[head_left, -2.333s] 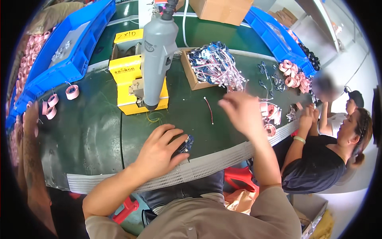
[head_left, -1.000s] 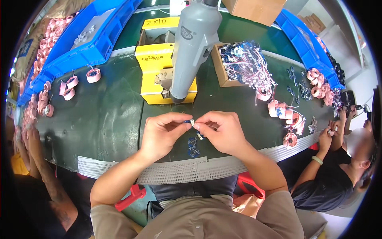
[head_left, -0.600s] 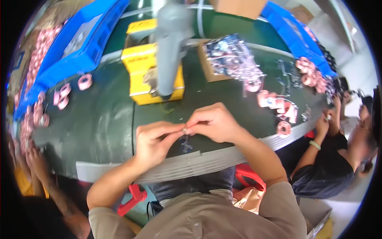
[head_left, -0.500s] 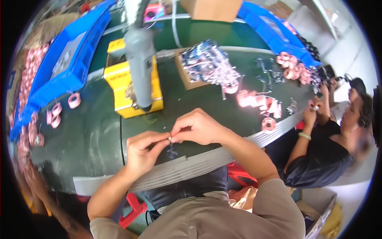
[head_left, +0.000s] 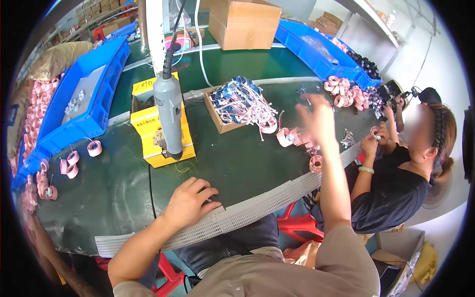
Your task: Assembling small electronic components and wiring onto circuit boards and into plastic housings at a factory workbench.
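Observation:
My left hand [head_left: 190, 200] lies on the green mat near the table's front edge, fingers curled down over a small dark part [head_left: 216, 202] that is mostly hidden. My right hand [head_left: 316, 121] is lifted and blurred, fingers apart and holding nothing. It hovers over a cluster of pink wound coils [head_left: 292, 136] at the right of the table. Behind that, a cardboard tray of wired parts [head_left: 237, 101] sits mid-table.
A grey electric screwdriver [head_left: 168, 114] hangs over a yellow box [head_left: 161, 143]. Blue bins [head_left: 84, 109] stand at left and back right [head_left: 321, 49], and a cardboard box [head_left: 245, 22] at the back. More pink coils [head_left: 69, 163] lie at left. A co-worker [head_left: 396, 183] sits at right, handling small parts.
My hands, joined on a small part in front of me, have separated. The right hand has swung up and right toward the coils; the left has dropped onto the mat.

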Action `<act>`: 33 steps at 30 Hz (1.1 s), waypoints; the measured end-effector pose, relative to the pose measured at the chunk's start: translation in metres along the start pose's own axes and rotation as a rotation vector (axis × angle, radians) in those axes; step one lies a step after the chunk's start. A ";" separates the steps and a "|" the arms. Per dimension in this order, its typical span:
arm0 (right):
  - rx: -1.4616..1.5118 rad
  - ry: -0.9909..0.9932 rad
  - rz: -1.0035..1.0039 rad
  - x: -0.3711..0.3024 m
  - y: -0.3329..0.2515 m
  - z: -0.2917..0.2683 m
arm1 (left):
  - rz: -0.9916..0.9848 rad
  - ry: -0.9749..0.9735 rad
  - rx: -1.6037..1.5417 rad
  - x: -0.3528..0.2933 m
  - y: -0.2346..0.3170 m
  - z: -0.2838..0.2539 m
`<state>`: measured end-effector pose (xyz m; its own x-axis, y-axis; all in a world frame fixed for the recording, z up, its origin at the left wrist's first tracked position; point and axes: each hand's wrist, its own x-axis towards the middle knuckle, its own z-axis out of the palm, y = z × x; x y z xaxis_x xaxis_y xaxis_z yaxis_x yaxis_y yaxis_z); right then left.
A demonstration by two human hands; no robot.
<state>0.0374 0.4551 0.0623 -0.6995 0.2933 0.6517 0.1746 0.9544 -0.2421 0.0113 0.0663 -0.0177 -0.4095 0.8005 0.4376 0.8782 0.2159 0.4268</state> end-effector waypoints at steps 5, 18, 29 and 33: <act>0.258 -0.156 0.010 -0.012 -0.045 0.022 | 0.125 -0.060 0.145 -0.002 0.002 -0.002; 1.574 -0.939 0.469 -0.104 -0.139 0.011 | -0.220 0.384 0.003 0.033 0.006 0.018; 1.009 -0.017 0.384 -0.042 -0.075 0.034 | -0.203 0.384 0.318 0.100 -0.002 0.048; 0.339 -0.417 0.319 0.069 0.001 0.073 | -0.299 0.281 0.411 0.095 -0.019 0.066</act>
<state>-0.0614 0.4723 0.0546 -0.8725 0.4497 0.1908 0.2381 0.7325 -0.6378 -0.0283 0.1754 -0.0368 -0.6549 0.5044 0.5628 0.7153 0.6539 0.2464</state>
